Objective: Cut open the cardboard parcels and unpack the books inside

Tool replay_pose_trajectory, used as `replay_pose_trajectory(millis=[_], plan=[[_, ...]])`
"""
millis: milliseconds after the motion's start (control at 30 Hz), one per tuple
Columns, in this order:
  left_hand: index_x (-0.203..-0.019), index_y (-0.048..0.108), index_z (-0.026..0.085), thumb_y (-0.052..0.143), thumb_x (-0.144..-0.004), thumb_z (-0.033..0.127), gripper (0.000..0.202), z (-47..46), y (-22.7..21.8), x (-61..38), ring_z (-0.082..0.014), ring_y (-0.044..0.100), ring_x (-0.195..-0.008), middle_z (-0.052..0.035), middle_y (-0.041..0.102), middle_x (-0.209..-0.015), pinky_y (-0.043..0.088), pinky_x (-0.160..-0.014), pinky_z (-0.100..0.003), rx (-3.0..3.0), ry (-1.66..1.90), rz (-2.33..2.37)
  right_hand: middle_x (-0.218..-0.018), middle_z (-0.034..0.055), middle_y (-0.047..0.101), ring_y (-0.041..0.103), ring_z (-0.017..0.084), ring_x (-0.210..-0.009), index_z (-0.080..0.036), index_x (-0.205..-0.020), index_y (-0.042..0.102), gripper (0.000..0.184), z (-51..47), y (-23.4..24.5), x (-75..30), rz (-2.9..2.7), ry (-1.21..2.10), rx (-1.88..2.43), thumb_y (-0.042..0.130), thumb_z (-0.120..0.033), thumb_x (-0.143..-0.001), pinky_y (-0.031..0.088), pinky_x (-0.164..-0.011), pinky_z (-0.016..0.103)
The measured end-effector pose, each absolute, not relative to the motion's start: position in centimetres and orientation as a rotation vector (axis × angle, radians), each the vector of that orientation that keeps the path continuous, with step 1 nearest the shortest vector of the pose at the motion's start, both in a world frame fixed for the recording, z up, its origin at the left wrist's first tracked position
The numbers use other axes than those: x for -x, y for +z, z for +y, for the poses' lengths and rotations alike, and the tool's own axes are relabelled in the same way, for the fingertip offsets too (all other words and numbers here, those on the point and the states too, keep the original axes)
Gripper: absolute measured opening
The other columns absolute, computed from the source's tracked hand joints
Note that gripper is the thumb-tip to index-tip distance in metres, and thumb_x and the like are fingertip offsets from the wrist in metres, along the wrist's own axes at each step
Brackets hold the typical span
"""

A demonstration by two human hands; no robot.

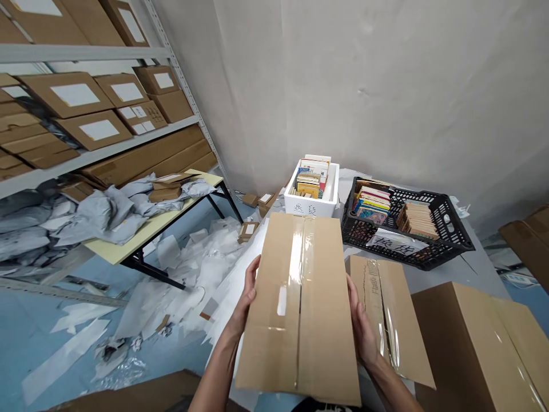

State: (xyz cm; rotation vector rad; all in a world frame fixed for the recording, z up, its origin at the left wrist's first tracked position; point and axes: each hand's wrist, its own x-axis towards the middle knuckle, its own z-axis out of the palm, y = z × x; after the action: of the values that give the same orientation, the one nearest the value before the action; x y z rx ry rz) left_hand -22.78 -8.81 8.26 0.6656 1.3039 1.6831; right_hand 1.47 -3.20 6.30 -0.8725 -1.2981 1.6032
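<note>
I hold a sealed brown cardboard box (300,303) in front of me, its top seam closed with clear tape. My left hand (249,289) grips its left side, fingers curled on the edge. On the box's right side, my right hand (360,329) clasps it. The box hovers above a grey table (476,263). Beside my right hand lies a flattened cardboard piece (390,315) with torn tape.
A larger cardboard box (480,349) stands at the right. Behind are a white foam box of books (311,200) and a black crate (407,223) with books. At left, a yellow table (146,229) with grey mailers, shelves of cartons (86,103), and paper scraps on the blue floor (26,343).
</note>
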Motion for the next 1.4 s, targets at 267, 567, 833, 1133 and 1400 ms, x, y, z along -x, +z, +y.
replay_pose_trajectory(millis=[267,567,833,1133,1400], plan=[[-0.124,0.058,0.023,0.073,-0.054,0.049,0.076,-9.6,6.3,24.9,-0.036,0.049,-0.122,-0.0076,0.06,-0.126,0.041,-0.102,-0.044,-0.56,1.66,1.205,-0.16,0.0035,0.011,0.013,0.031,-0.144,-0.029,-0.152,0.008,0.08,-6.1,1.7,-1.1,-1.908,0.853,0.746,0.053,-0.039,-0.088,0.022,-0.114,0.057],[-0.096,0.069,0.022,0.085,-0.035,0.046,0.067,-8.8,3.7,28.5,-0.0372,0.059,-0.11,-0.0085,0.071,-0.098,0.048,-0.094,-0.045,-0.469,1.608,1.208,-0.16,0.0032,0.008,0.018,0.037,-0.142,-0.032,-0.152,0.002,0.09,-10.0,-3.2,0.3,-1.998,0.589,0.706,0.059,-0.032,-0.083,0.042,-0.101,0.059],[-0.085,0.067,0.024,0.085,-0.025,0.042,0.065,-8.6,1.6,30.2,-0.039,0.065,-0.093,-0.0048,0.069,-0.069,0.052,-0.083,-0.051,-0.372,1.701,1.202,-0.16,0.0015,0.007,0.013,0.038,-0.143,-0.035,-0.152,0.004,0.095,-10.1,-2.8,1.4,-2.032,0.545,0.643,0.065,-0.032,-0.078,0.04,-0.101,0.063],[-0.107,0.066,0.021,0.079,-0.056,0.048,0.059,-5.7,9.0,28.0,-0.0348,0.056,-0.116,-0.0087,0.067,-0.115,0.047,-0.095,-0.041,-0.728,1.525,1.247,-0.16,0.0058,0.003,0.006,0.031,-0.145,-0.025,-0.152,-0.003,0.084,-8.7,-0.8,2.0,-1.817,0.867,0.92,0.051,-0.036,-0.09,0.026,-0.112,0.056],[-0.129,0.049,0.023,0.069,-0.072,0.044,0.064,0.4,13.4,23.8,-0.0261,0.05,-0.124,-0.0057,0.049,-0.141,0.043,-0.1,-0.036,-0.926,1.259,1.424,-0.146,0.0006,0.045,0.044,0.023,-0.132,-0.029,-0.15,0.024,0.072,0.9,6.8,1.8,-0.855,1.801,1.148,0.05,-0.047,-0.086,0.043,-0.105,0.04]])
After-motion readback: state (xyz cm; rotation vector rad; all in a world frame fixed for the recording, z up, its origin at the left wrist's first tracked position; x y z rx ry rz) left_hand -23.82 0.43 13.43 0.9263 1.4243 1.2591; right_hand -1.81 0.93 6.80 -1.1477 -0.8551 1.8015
